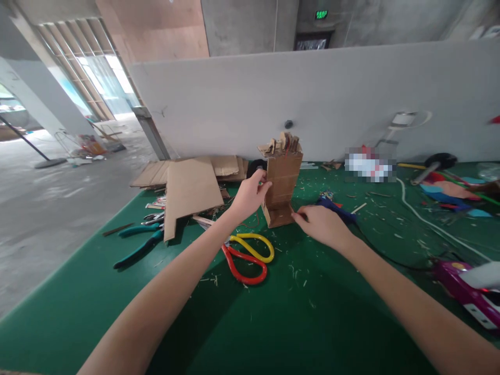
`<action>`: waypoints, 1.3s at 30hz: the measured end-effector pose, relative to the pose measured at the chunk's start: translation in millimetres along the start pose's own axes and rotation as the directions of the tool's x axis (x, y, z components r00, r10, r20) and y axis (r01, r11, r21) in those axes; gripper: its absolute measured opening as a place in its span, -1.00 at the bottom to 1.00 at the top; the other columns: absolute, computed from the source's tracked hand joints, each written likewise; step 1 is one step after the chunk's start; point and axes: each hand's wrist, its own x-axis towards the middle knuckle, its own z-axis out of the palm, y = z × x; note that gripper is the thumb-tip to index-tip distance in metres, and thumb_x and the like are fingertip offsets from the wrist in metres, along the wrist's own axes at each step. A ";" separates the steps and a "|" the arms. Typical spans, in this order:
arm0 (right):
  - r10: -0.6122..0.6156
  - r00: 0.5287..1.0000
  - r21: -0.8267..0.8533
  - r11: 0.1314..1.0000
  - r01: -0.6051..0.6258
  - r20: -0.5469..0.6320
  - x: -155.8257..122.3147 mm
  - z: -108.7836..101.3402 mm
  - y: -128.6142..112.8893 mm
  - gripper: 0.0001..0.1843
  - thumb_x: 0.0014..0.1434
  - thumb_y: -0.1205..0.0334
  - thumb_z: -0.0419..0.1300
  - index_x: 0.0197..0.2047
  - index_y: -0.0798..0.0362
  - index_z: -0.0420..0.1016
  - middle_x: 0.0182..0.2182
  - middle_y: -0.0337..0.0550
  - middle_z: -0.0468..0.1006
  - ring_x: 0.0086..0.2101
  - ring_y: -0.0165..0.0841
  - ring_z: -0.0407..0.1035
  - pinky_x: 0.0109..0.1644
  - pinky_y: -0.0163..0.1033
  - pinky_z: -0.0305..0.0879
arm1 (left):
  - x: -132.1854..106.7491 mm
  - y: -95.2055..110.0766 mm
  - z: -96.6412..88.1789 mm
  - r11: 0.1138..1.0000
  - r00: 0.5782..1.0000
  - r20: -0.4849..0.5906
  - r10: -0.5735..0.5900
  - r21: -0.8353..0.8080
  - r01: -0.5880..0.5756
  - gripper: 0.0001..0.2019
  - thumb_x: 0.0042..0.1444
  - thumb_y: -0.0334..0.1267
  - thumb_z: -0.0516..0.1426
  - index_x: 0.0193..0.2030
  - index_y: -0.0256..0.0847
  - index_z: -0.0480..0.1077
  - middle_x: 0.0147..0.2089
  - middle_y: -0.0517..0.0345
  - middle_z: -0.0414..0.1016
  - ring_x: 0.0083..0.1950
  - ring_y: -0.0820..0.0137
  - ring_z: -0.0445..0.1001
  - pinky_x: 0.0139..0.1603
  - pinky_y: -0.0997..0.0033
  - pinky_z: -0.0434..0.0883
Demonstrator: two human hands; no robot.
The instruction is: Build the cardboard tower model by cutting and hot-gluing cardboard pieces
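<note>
A tall cardboard box (283, 179) stands upright on the green table (297, 307), with cardboard scraps (282, 144) sticking out of its top. My left hand (250, 195) grips the box's left side, fingers curled round the edge. My right hand (318, 224) pinches the flap at the box's lower right corner. Just behind my right hand lies a dark blue glue gun (336, 208), its black cord running off to the right.
Red and yellow scissors (250, 255) lie beneath my left wrist. Teal pliers (138, 242) and flat cardboard sheets (191, 187) sit at the left. A pink tool (466, 291), a white cable (425, 221) and coloured scraps (449, 190) occupy the right. A white partition (332, 99) backs the table.
</note>
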 end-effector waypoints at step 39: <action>-0.265 0.912 -0.146 0.962 0.230 -0.314 -15.2 3.8 -15.3 -0.62 0.28 0.08 -0.08 -0.40 0.10 0.41 -0.40 -0.03 0.49 -0.34 -0.26 0.35 -0.28 -0.20 0.08 | 6.7 -7.8 13.6 0.996 0.996 -0.076 0.036 -0.073 -0.041 -0.90 0.18 -0.32 0.01 -0.16 -0.22 0.27 -0.28 0.10 0.46 -0.36 0.46 0.43 -0.30 0.47 0.33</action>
